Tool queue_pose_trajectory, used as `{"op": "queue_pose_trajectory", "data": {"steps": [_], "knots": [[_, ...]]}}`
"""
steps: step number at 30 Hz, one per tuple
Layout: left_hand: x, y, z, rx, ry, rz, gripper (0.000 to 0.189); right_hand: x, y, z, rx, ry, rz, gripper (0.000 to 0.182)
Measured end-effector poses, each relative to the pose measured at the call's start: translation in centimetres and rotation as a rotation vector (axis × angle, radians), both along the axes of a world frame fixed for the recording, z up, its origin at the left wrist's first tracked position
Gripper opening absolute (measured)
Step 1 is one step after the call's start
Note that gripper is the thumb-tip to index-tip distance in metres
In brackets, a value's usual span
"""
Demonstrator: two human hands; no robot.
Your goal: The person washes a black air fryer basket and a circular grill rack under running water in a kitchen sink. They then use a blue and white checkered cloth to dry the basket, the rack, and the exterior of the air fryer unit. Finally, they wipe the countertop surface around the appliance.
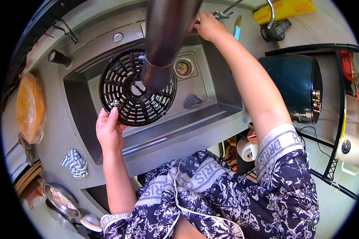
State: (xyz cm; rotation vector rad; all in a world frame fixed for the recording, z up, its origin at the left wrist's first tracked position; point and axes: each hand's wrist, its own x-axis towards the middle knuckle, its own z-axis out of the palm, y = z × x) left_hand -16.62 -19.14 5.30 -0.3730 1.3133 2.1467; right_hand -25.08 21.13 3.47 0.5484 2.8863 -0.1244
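My left hand point(110, 128) pinches the near-left rim of a round black slotted tray, like an air fryer crisper plate point(119, 86), held over the sink point(86, 140). A dark pipe or tube in front of the view hides part of the tray. My right hand point(208, 27) reaches to the sink's far edge, by the faucet area; its fingertips are partly hidden behind the tube, so its hold cannot be told. Below the tray, a grey scouring pad point(193, 101) lies on the sink floor near the drain strainer point(184, 67).
A knife with a light blue handle point(237, 30) lies right of my right hand. A dark green appliance point(287, 86) stands on the right. A striped cloth point(74, 163) and an orange item in plastic point(30, 109) are on the left. Metal bowls point(61, 200) sit lower left.
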Motion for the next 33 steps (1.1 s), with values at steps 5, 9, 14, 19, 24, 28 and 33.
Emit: {"op": "queue_pose_trajectory", "data": {"steps": [5,9,14,19,24,28,33], "knots": [[0.5,-1.3,0.1,-0.023,-0.002,0.092,0.019,-2.4,-0.2,-0.3,0.056,-0.137,0.050,0.048],[0.3,-1.8,-0.2,-0.012,0.001,0.118,0.020,-2.8,0.2,0.4,0.115,-0.204,0.082,0.045],[-0.1,-2.6,-0.4,0.020,0.008,0.143,0.021,-3.3,-1.4,1.7,0.225,-0.282,0.127,0.043],[-0.3,-2.7,-0.7,0.039,0.008,0.150,0.021,-4.3,0.0,-0.2,0.189,-0.174,0.109,0.044],[-0.4,-2.6,-0.2,0.009,-0.019,0.199,0.018,-5.0,-1.0,0.0,0.088,-0.163,-0.030,0.048],[-0.5,-3.2,-0.3,0.000,-0.018,0.185,0.017,-4.2,1.3,-1.9,0.039,-0.159,-0.087,0.056],[-1.4,-7.3,-1.9,-0.192,0.138,0.164,0.017,0.7,-1.7,-1.0,-0.116,0.057,-0.079,0.064]]}}
